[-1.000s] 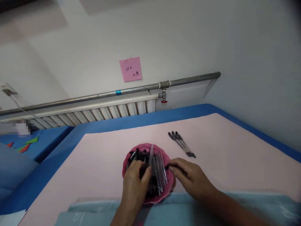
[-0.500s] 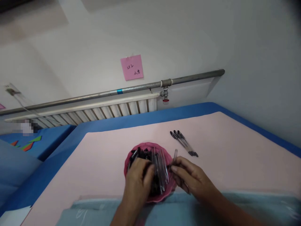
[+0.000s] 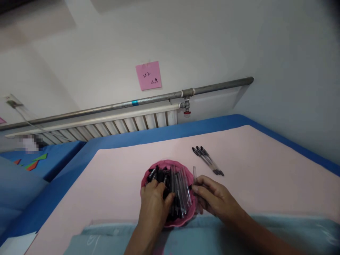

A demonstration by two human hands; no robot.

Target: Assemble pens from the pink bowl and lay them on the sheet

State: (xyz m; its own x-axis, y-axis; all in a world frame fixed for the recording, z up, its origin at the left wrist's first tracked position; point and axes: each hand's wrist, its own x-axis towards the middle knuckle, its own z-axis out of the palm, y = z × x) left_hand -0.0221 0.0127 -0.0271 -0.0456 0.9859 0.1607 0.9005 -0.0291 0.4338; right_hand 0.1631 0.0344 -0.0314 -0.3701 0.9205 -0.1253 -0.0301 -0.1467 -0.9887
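Observation:
A pink basket (image 3: 183, 223) on the table holds several clear pen barrels (image 3: 183, 187) on its right side and black pen parts (image 3: 160, 173) on its left. My left hand (image 3: 155, 200) reaches into the basket, its bent fingers among the black parts and its thumb held apart; the fingertips are partly hidden. Beside the basket's right rim, my right hand (image 3: 212, 194) pinches a clear pen barrel (image 3: 194, 173), which stands nearly upright. A small dark piece shows at those fingertips, too small to name.
Three capped pens (image 3: 207, 161) lie side by side behind my right hand on the pink tabletop (image 3: 119, 177) with its blue border. Light blue cloth (image 3: 111, 239) covers the near edge. A radiator (image 3: 127, 124) and pipe run along the wall. Coloured flat pieces (image 3: 33, 165) lie on a neighbouring blue table.
My left hand's fingers have spread and shifted slightly left among the black parts. The barrel in my right hand has turned more upright and moved slightly left. The three pens have not moved.

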